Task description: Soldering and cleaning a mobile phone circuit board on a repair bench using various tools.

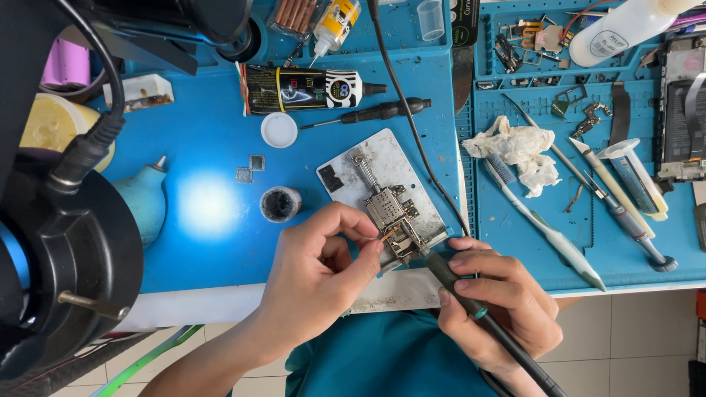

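Workbench entry, blue silicone repair mat (213, 140) over a white table edge.

Item 1: small metallic circuit-board part (391, 213), clamped in a scuffed silver spring-loaded holder plate (368, 169) near the front edge of the mat; the plate appears to keep the part from sliding while both hands work on it.

Item 2: left hand (316, 272), thumb and forefinger pinched together on a thin copper-coloured strip (387, 236) at the part's lower edge, other fingers curled under; the pinch seems to steady the strip against the board.

Item 3: right hand (500, 301), fingers closed pen-style round a dark slim soldering iron with a teal ring (460, 290), its tip touching the part just beside the strip; the low grip likely gives fine control.

Item 4: black cable (408, 117), running from the top of the mat down past the plate.

Item 5: supplies set back from the work: black tube with yellow bands (301, 88), white round cap (279, 130), small black-filled pot (280, 204), teal rubber air-blower bulb (143, 202), black-handled screwdriver (368, 114).

Item 6: on the second mat to the right: crumpled white tissue (518, 151), white toothbrush (544, 228), syringe (632, 180).
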